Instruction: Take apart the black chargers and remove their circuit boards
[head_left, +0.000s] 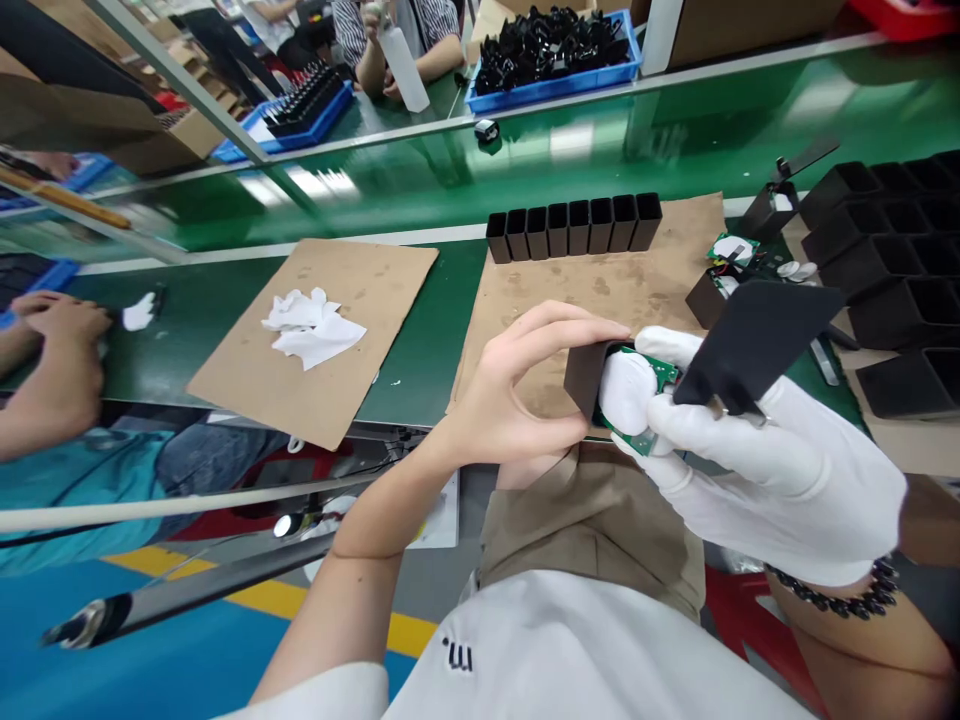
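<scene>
White cloth shirt point(555, 650) with small black lettering, mine, fills bottom centre of the frame; khaki trousers point(592, 520) just above it. Bare left hand point(510, 390), centre: thumb and fingers part-open in a C, closed on a small black box-shaped housing point(583, 378), thumb below, fingertips on top. Its open end faces right. White-gloved right hand point(780, 460), right of centre: fingers bent, pinching a green circuit board point(664, 372) with a round white disc point(628, 390) on it, right at the housing's open end; can't tell how deep the board sits. Flat black panel point(765, 335) sticks up by the same gloved fingers, can't tell if they grip it. Black bead bracelet point(840, 602) on my right wrist.

Past my hands, a brown cardboard sheet point(525, 310) lies on the green bench point(409, 350), a row of eight black open-topped tubes point(574, 230) along its far edge. Right edge of frame: more black tubes in rows point(892, 250). Left of centre: second tan cardboard sheet point(240, 350), crumpled white cloth or paper point(319, 335) on it. Top centre-right: blue plastic tray point(559, 95) heaped with black parts point(555, 50). Far left: a co-worker's hands point(67, 325). Top centre: another person holding a white bottle point(405, 70).
</scene>
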